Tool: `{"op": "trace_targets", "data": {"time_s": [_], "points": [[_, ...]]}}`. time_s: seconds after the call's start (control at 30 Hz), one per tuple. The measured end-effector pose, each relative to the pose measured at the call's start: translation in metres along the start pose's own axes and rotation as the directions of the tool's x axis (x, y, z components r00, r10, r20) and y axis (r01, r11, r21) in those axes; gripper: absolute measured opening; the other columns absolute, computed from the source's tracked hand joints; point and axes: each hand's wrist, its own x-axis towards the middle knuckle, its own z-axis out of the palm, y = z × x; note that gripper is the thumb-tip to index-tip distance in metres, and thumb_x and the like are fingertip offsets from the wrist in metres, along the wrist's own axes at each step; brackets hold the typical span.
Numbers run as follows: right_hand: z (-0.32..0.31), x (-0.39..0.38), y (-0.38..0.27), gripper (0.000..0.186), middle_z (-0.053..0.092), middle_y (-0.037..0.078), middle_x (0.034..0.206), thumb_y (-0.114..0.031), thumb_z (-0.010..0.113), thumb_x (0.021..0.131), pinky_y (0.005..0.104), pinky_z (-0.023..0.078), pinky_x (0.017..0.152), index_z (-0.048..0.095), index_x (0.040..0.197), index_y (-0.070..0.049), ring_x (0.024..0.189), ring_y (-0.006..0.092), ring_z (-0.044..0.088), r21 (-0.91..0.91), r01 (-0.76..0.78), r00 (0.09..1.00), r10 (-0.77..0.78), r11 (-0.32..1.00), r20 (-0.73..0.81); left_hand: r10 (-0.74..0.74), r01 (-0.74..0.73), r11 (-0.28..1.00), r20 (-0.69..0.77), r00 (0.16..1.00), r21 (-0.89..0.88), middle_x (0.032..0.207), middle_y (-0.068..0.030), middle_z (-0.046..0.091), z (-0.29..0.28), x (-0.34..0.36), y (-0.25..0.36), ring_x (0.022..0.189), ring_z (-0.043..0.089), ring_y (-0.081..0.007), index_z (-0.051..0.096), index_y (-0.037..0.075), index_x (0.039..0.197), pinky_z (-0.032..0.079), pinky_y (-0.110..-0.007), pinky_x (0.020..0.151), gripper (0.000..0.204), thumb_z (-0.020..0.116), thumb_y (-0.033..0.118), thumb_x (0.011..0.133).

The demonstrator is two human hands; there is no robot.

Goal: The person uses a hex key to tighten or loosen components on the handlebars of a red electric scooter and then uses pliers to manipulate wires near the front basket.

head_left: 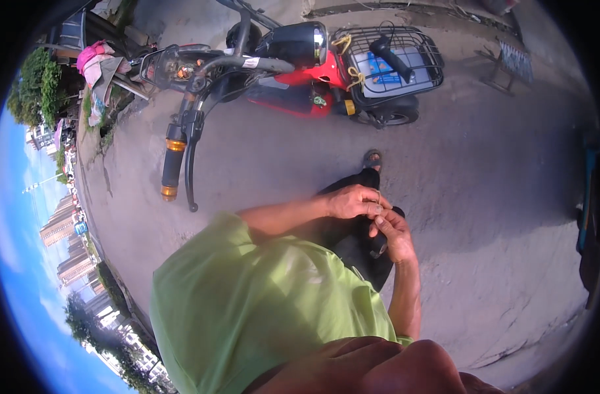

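Note:
My left hand (354, 201) and my right hand (394, 238) meet in front of my body, above my dark trousers (352, 246). The fingers of both are closed in a pinch, and their tips come together. Whatever may be between them is too small to make out. Beyond my hands stands a red and black electric scooter (290, 98), its rubber handlebar grip (173, 164) with orange rings nearest to my left arm. Neither hand touches the scooter.
A black wire basket (433, 77) on the scooter holds a black gun-shaped tool (392, 58) and a blue packet (381, 71). Yellow ties (356, 77) hang at its edge. A small striped stool (514, 62) stands at the far right. Grey pavement (471, 177) surrounds me.

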Motion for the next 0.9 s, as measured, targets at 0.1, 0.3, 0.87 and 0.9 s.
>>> {"op": "trace_targets", "data": {"time_s": [0.1, 0.3, 0.87, 0.9], "points": [[-0.015, 0.012, -0.032, 0.019, 0.066, 0.004, 0.079, -0.017, 0.059, 0.103, 0.0253, 0.048, 0.076, 0.065, 0.106, 0.000, 0.075, 0.0114, 0.060, -0.021, 0.015, 1.000, -0.015, 1.000, 0.002, -0.089, 0.039, 0.912, -0.104, 0.991, -0.407, 0.104, -0.0061, 0.068, -0.003, 0.024, 0.005, 0.097, 0.063, -0.0139, 0.069, -0.003, 0.111, 0.052, -0.032, 0.091, 0.017, 0.065, 0.006, 0.097], [-0.067, 0.023, -0.098, 0.017, 0.065, 0.003, 0.082, -0.015, 0.054, 0.105, 0.0246, 0.048, 0.078, 0.065, 0.102, -0.002, 0.077, 0.0113, 0.061, -0.079, -0.039, 0.999, 0.041, 0.996, 0.033, 0.080, -0.078, 0.997, -0.269, 0.960, 0.018, 0.102, -0.0062, 0.068, 0.005, 0.085, 0.043, 0.097, 0.065, -0.0152, 0.068, -0.003, 0.099, 0.052, -0.033, 0.087, 0.010, 0.069, 0.006, 0.095], [-0.262, 0.072, -0.272, 0.015, 0.063, 0.004, 0.080, -0.008, 0.055, 0.100, 0.0235, 0.045, 0.065, 0.067, 0.108, -0.004, 0.072, 0.0119, 0.056, -0.047, -0.322, 0.946, 0.319, 0.946, -0.064, -0.312, -0.338, 0.842, -0.891, 0.329, -0.419, 0.094, -0.0054, 0.070, -0.018, 0.140, 0.068, 0.075, 0.064, -0.0117, 0.069, 0.003, 0.111, 0.053, -0.027, 0.070, 0.020, 0.066, 0.018, 0.098], [-0.266, 0.081, -0.277, 0.015, 0.061, 0.004, 0.079, -0.008, 0.055, 0.100, 0.0237, 0.044, 0.065, 0.066, 0.107, -0.003, 0.072, 0.0123, 0.055, -0.021, -0.323, 0.945, 0.321, 0.946, -0.061, -0.318, -0.361, 0.842, -0.909, 0.270, -0.402, 0.093, -0.0055, 0.069, -0.028, 0.137, 0.064, 0.074, 0.064, -0.0119, 0.069, 0.003, 0.111, 0.053, -0.027, 0.069, 0.019, 0.066, 0.018, 0.098]]}}
